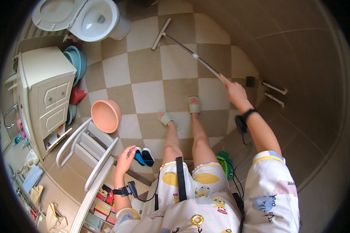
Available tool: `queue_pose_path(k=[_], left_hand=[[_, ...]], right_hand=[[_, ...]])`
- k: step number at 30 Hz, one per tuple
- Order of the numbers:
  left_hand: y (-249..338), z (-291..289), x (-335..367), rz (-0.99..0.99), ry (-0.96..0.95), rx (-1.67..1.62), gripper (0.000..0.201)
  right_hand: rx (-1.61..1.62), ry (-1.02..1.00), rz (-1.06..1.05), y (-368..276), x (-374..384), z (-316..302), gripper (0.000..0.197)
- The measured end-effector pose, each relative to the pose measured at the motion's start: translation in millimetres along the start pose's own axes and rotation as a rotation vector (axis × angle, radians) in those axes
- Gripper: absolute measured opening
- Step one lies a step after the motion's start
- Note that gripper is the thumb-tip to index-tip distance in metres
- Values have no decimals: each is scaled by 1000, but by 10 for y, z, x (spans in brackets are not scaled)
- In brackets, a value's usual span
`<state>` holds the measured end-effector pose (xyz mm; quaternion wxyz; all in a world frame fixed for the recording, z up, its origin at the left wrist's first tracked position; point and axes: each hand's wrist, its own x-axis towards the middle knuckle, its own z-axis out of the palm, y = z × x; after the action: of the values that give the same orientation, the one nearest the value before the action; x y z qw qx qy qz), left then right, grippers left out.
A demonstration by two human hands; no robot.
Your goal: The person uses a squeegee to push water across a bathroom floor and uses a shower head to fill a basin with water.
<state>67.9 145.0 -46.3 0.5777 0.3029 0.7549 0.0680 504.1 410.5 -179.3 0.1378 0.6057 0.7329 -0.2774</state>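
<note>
My right hand (234, 92) is closed around the upper end of the metal pole of a floor squeegee (196, 57). The pole slants away to the upper left, where the narrow grey blade rests on the checkered tile floor (146, 66) near the toilet. Nothing shows in my left hand (126, 158), which hangs lower left with loosely bent fingers, somewhat apart. Beside it, a pair of dark slippers with blue (144, 157) lies on the floor. My feet stand in light green slippers (168, 117) on the tiles.
A white toilet (93, 19) with its lid up is at the far left. Below it stand a white cabinet (52, 87), stacked blue basins (77, 62), a peach bucket (105, 115) and a white-railed step stool (90, 145). Pipes (275, 88) jut out on the right.
</note>
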Motion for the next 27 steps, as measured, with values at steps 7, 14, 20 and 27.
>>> queue_pose_path(k=[7,14,20,27], left_hand=[[-223,-161,-123,-8,52,-3,32],[-342,-84,-84,5,78,-106,32],[-556,-114,-135,8,92,-146,32],[-1487,-445,0,68,147,-174,28]], right_hand=[[45,-21,-15,47,-45,8,45],[-64,-249,331,1480,-2562,-296,46],[-229,-289,302,1909,-3059,-461,47],[-236,-285,305,1545,-2951,-395,44]])
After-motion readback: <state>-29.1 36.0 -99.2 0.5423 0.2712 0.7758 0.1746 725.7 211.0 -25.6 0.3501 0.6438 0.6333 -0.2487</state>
